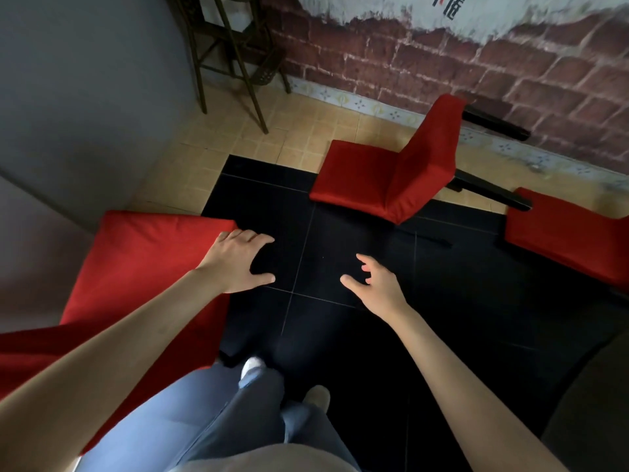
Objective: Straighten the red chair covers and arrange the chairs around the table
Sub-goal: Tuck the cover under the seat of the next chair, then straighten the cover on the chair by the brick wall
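A red-covered chair (136, 267) stands close at my left, its seat reaching up to the black floor tiles. My left hand (238, 260) hovers at the seat's right front corner with fingers spread; I cannot tell if it touches the cover. My right hand (377, 284) hangs over the black floor with relaxed, slightly bent fingers and holds nothing. A second red-covered chair (391, 175) lies tipped over near the brick wall, its black legs pointing right. A third red-covered chair (571, 236) shows partly at the right edge.
A dark metal stand (231, 52) is at the back by the grey wall (85, 97). The brick wall (476, 63) runs along the back right. A dark rounded edge (599, 403) fills the lower right corner. My legs and shoes (252, 369) are below.
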`<move>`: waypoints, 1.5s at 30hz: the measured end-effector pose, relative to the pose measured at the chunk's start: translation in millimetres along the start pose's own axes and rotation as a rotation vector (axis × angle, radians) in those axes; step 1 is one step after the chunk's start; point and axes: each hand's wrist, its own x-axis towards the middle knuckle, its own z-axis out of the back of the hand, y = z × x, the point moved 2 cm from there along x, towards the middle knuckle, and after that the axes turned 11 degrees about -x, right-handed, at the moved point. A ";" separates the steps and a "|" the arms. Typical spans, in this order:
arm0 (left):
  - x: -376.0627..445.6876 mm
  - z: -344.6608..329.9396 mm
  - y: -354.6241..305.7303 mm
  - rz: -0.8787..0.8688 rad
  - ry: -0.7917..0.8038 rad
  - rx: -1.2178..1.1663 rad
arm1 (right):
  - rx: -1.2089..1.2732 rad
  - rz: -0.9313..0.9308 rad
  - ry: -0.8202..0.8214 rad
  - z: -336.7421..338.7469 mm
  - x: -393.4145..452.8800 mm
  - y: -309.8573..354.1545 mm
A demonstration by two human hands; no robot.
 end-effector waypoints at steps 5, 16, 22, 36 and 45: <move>47.5 10.1 3.8 0.054 -0.002 -0.010 | 0.023 -0.014 0.011 21.3 48.2 -7.5; 225.9 42.4 45.7 0.053 0.057 -0.009 | 0.000 -0.110 0.018 75.2 201.0 23.0; 331.8 64.5 49.2 -0.025 0.115 0.019 | 0.069 -0.199 -0.016 96.9 271.6 31.6; 565.3 51.1 25.2 0.015 0.249 0.043 | 0.195 -0.329 0.040 154.0 465.9 -10.1; 704.9 -6.3 41.8 0.184 0.294 -0.064 | 0.185 -0.458 0.137 134.4 619.1 -66.7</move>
